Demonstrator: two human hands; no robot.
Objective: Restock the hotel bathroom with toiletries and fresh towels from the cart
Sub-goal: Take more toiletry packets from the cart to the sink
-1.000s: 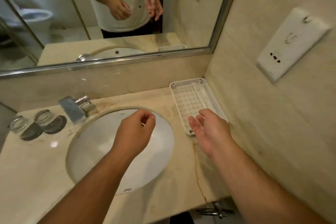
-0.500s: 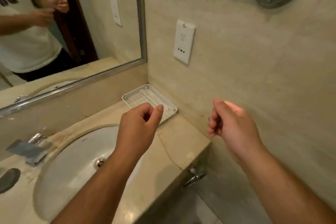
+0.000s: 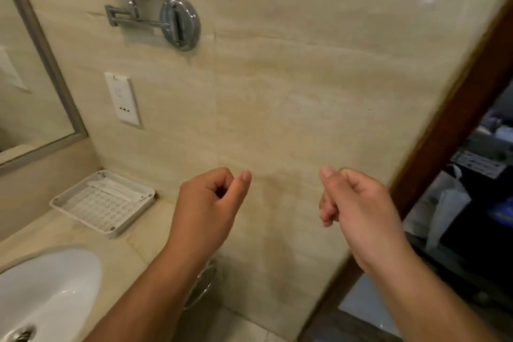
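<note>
Two hands and forearms examined. Left hand (image 3: 206, 211): uncovered, its thumbnail (image 3: 245, 175) short and evenly trimmed. Right hand (image 3: 358, 208): uncovered, nail of like length. Left forearm (image 3: 155, 294) and right forearm (image 3: 433, 294): bare along the whole visible length, down to the near edge.

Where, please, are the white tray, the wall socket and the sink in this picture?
white tray (image 3: 93, 209), head view, bare patterned floor.
wall socket (image 3: 123, 98), head view, middle of its white plate.
sink (image 3: 55, 280), head view, inner wall of the white bowl.
</note>
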